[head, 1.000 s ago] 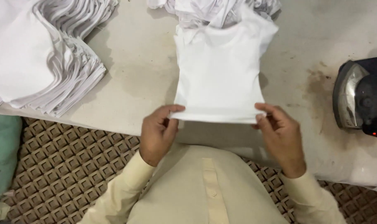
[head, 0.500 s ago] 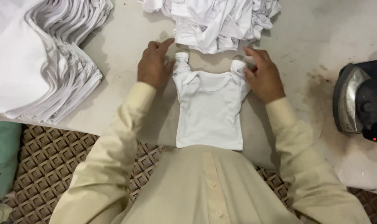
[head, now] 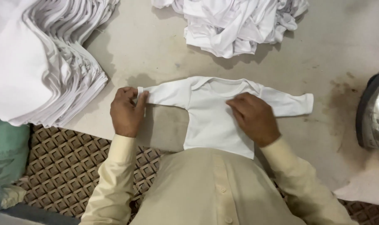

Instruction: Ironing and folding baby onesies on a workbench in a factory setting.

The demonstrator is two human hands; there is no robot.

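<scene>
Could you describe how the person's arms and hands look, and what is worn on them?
Both arms wear long, loose sleeves of pale cream fabric, belonging to a buttoned shirt of the same colour. The cuffs end at the wrists. The left hand and right hand are bare: no gloves, rings or watch are visible.

Lighting's pretty even and soft, kind of warm, seems to come from overhead. Soft shadows sit under the crumpled white pile [head: 235, 25] and beside the folded stack [head: 39, 62] on the table [head: 156, 50]. Whites are nearly blown out, so fold detail gets lost. Right hand [head: 253, 117] looks a touch motion-blurred, the iron [head: 375, 112] catches a dull glare
</scene>
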